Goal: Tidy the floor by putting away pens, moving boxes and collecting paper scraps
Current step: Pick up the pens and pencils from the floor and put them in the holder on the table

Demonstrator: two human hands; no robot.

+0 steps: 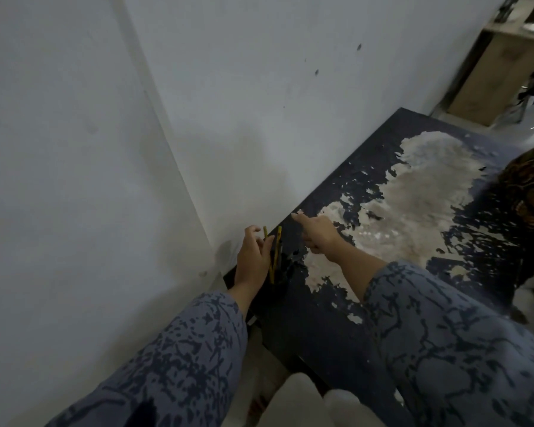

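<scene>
Two yellow pens (276, 252) stand tilted in a dark pen holder (282, 277) at the near left corner of a black table (336, 334) with a badly peeled top. My left hand (253, 257) is right beside the pens, its fingers loosely curled and touching or pinching one of them. Over the table's back edge by the wall, my right hand (316, 232) reaches out with its fingers stretched forward and holds nothing. Both arms wear grey patterned sleeves.
A white wall (228, 103) runs along the table's far edge, with a corner at the left. A wooden shelf unit (490, 72) stands at the top right. Pale rounded objects (305, 402) sit low in front of the table. Dark patterned fabric (530, 192) lies at the right.
</scene>
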